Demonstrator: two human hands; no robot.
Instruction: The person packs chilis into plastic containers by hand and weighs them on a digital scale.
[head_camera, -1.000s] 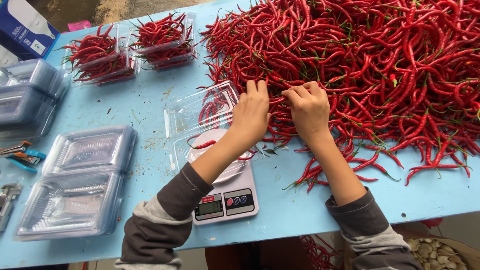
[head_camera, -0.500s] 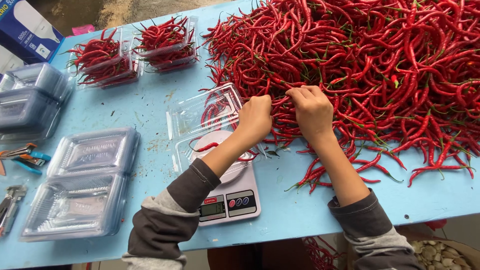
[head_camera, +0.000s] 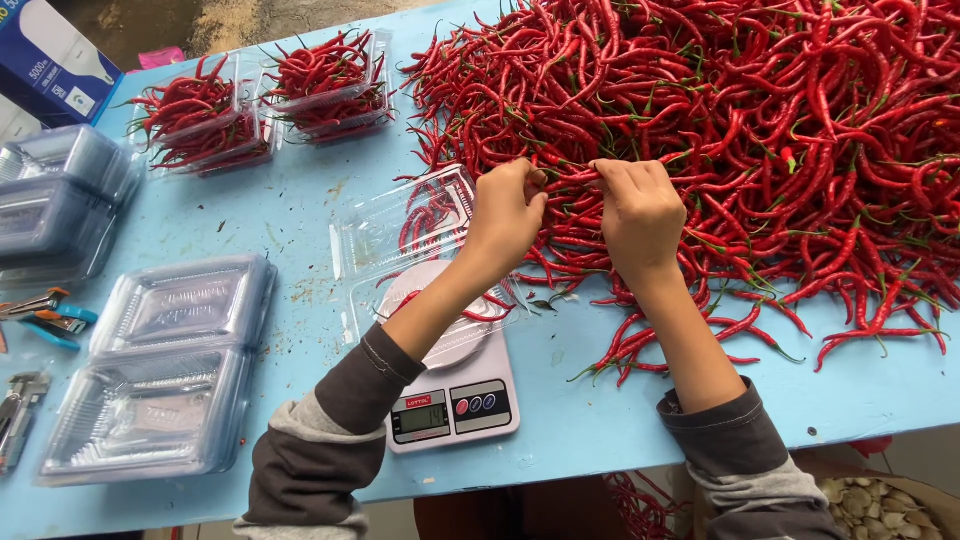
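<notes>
I am pinching red chillies (head_camera: 575, 180) between my left hand (head_camera: 508, 215) and right hand (head_camera: 640, 215) at frame centre—fingers closed on them—and, I judge, working best by lifting them gently above the clear tray (head_camera: 400, 235) on the scale (head_camera: 450, 400).

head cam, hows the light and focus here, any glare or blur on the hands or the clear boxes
In the head view the light is soft and even, with only faint shadows under the left hand and right hand; both look sharp, as does the chilli pile. The stacked clear boxes carry pale sheen but no hard glare, and the scale display is too small to make out.
</notes>
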